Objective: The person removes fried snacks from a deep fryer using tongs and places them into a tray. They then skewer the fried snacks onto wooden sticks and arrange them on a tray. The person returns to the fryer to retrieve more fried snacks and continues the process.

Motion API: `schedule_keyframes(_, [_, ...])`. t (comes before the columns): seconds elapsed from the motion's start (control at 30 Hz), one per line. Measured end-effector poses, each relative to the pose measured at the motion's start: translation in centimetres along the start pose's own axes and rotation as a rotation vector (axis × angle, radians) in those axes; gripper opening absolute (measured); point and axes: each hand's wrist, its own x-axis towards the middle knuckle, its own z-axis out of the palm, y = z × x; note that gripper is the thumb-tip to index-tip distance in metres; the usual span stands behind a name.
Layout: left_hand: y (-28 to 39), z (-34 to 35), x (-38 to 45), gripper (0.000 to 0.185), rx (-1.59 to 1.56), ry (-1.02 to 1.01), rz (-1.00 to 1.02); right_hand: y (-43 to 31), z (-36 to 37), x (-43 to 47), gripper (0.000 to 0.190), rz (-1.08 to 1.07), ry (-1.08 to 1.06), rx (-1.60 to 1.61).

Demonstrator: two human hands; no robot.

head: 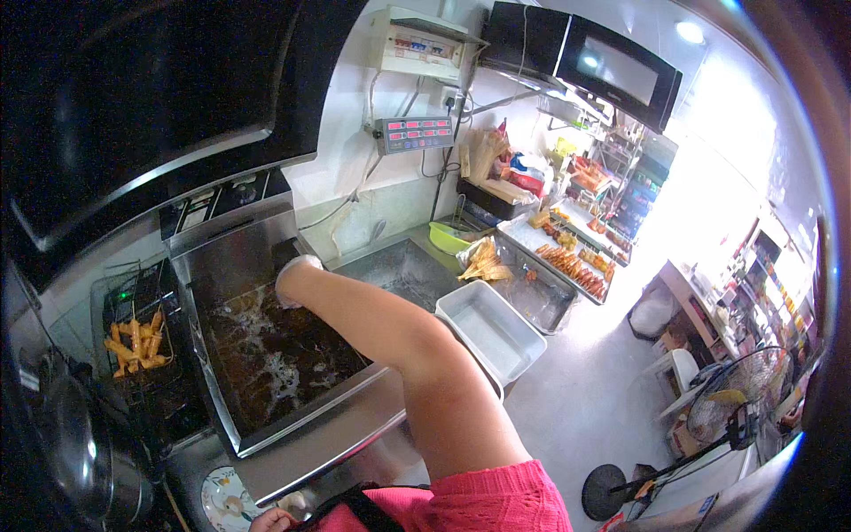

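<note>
My right hand (pixel 296 282), in a thin clear glove, reaches over the rear of a steel deep fryer (pixel 306 459); its fingers are hidden, so any hold cannot be told. Dark oil (pixel 259 359) with patches of pale foam fills the vat. At the bottom edge, my left hand (pixel 274 521) is partly in view beside a patterned plate (pixel 225 499); its grip is unclear. Left of the fryer, a wire basket (pixel 100 299) holds golden fried pieces (pixel 136 339), some on sticks.
Right of the vat are a steel basin (pixel 392 266), a white plastic tub (pixel 492 329) and a yellow-green bowl (pixel 447 239). Beyond lie trays of skewered food (pixel 572 259). A dark hood (pixel 166 100) overhangs the fryer. A fan (pixel 738 399) stands at the right.
</note>
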Motion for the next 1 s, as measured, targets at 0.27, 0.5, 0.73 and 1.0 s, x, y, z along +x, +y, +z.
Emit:
schedule_keyframes(0.27, [0.9, -0.1, 0.1, 0.024, 0.083, 0.034, -0.050, -0.6, 0.2, 0.4, 0.030, -0.018, 0.059, -0.126])
schedule_keyframes(0.5, [0.9, 0.0, 0.4, 0.025, 0.122, 0.004, -0.047, -1.0, -2.4, -4.4, 0.029, -0.070, 0.092, -0.176])
schedule_keyframes(0.73, [0.2, -0.3, -0.1, 0.026, 0.150, -0.006, -0.029, -0.6, -3.8, -8.9, 0.024, -0.093, 0.185, -0.154])
schedule_keyframes(1.0, [0.6, 0.1, -0.1, 0.023, 0.338, -0.017, 0.005, 0.2, -2.3, -10.1, 0.018, -0.100, 0.289, -0.237])
